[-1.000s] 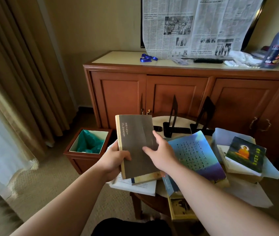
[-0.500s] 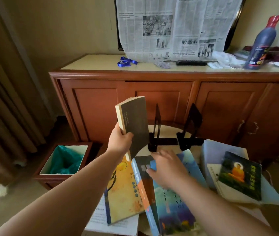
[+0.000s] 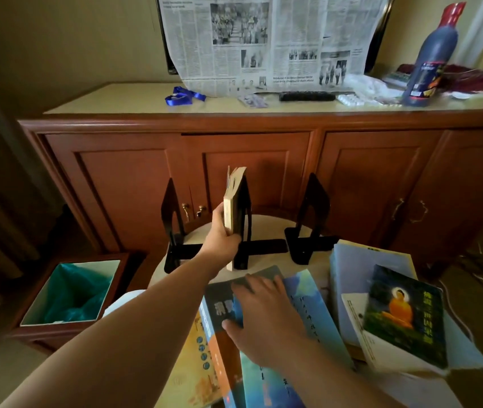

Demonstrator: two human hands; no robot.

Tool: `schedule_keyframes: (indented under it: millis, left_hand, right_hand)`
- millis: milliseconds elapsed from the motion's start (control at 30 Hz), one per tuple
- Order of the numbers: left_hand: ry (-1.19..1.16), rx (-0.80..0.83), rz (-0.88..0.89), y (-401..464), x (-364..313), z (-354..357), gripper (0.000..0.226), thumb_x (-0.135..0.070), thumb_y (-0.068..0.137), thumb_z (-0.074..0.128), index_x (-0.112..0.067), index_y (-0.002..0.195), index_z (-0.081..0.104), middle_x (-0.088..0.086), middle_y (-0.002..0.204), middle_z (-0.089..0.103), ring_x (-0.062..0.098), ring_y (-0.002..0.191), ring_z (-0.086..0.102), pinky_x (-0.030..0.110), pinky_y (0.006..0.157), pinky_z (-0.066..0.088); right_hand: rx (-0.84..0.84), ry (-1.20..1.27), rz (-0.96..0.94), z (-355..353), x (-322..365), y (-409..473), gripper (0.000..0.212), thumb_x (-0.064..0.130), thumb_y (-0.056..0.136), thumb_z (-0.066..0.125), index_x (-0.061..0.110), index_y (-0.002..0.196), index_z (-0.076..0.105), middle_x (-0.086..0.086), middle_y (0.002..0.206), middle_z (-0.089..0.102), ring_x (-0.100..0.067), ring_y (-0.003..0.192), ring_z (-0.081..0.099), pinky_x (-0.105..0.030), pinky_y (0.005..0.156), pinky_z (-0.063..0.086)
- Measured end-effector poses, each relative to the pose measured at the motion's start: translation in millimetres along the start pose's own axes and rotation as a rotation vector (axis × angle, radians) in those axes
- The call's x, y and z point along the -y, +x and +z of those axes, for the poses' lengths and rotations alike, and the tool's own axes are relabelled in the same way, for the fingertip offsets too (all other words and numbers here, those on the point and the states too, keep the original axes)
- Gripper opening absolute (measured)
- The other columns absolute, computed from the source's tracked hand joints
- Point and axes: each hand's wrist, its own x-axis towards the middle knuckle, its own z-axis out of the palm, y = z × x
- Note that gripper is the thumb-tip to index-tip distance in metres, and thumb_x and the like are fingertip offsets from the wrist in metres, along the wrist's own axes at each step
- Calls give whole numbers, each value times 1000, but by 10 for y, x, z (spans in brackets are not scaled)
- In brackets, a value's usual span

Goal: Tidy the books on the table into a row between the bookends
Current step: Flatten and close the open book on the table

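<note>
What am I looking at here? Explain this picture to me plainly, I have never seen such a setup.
There is no machine: a person wears a camera on the head, looking down at their own bare arms. The left hand grips a book upright against the middle black bookend; two more bookends stand on the round table. The right hand rests flat on a blue book among loose books, one with an orange seated figure. Behind is a wooden cabinet.

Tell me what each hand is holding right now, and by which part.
The left hand grips the upright grey book by its lower edge, next to the middle bookend. The right hand holds nothing; it rests flat on the blue book.
</note>
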Motion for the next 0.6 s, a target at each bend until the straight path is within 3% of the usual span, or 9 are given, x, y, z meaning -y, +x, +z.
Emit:
schedule_keyframes:
  millis: [167,267,333,467,600]
  left_hand:
    - [119,169,-79,109,140,-13,108,4,96,60,-40,163,-13,-4,137,52,8,106,57,31,98,49]
    - [202,180,-89,162,101,-15,110,2,97,61,-35,162,-20,2,143,48,16,111,55,38,109,46]
    - [229,176,-84,147,57,4,108,4,98,59,-30,162,-22,3,140,47,17,112,51,32,103,46]
    - [279,147,-68,148,94,13,98,0,99,58,-29,166,-8,5,127,58,12,90,58,29,83,52]
    - [349,86,-7,141,132,-39,91,-10,93,68,-28,165,16,5,141,62,12,101,61,36,93,54]
  right_hand:
    - [-8,28,-10,-12,32,-17,61,58,97,51,29,149,42,4,156,40,-20,151,23,-48,127,2]
    - [-9,28,-16,-21,28,-37,59,58,98,50,27,148,44,3,157,40,-21,151,24,-48,127,3]
    - [-13,34,-20,-26,30,-42,57,58,98,50,27,146,45,3,155,43,-21,149,27,-48,127,6]
    - [-25,28,-25,-7,28,-38,56,58,97,49,28,143,47,4,150,47,-20,145,33,-49,126,12]
    - [-15,20,-21,1,32,-41,58,57,98,48,28,147,44,3,153,45,-21,148,30,-50,127,8]
